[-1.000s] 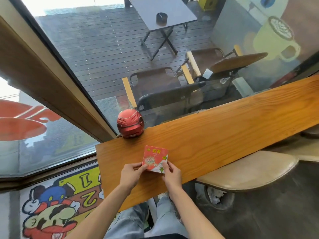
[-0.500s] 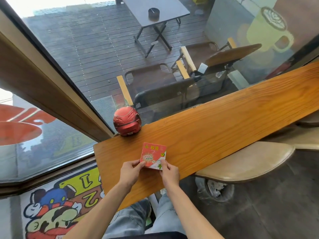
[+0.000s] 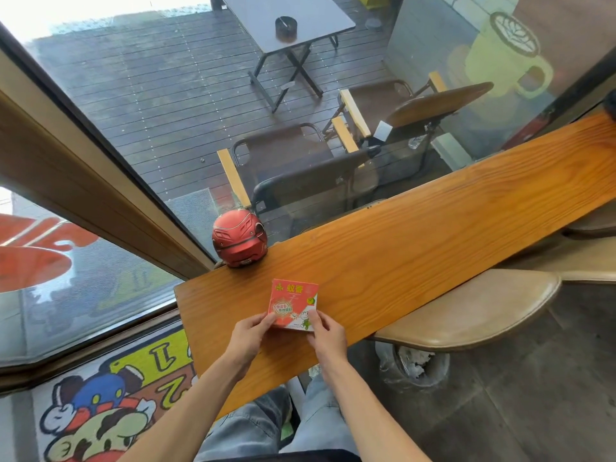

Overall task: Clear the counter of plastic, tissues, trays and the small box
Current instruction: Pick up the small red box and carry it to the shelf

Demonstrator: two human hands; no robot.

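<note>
A small red box (image 3: 293, 301) with printed characters and a cartoon frog sits at the near left end of the wooden counter (image 3: 416, 248). My left hand (image 3: 248, 338) pinches its lower left corner. My right hand (image 3: 328, 335) grips its lower right corner, thumb over the frog. Both hands hold the box from the near side, over the counter's front edge.
A red toy helmet (image 3: 239, 238) stands at the counter's back left corner against the window glass. A tan padded stool (image 3: 473, 311) sits under the counter at right, a lined waste bin (image 3: 415, 365) beneath it. Another stool (image 3: 590, 225) lies farther right.
The box has tilted a little more upright between my hands, its face turned toward me. Both hands keep the same grip at its lower corners.
</note>
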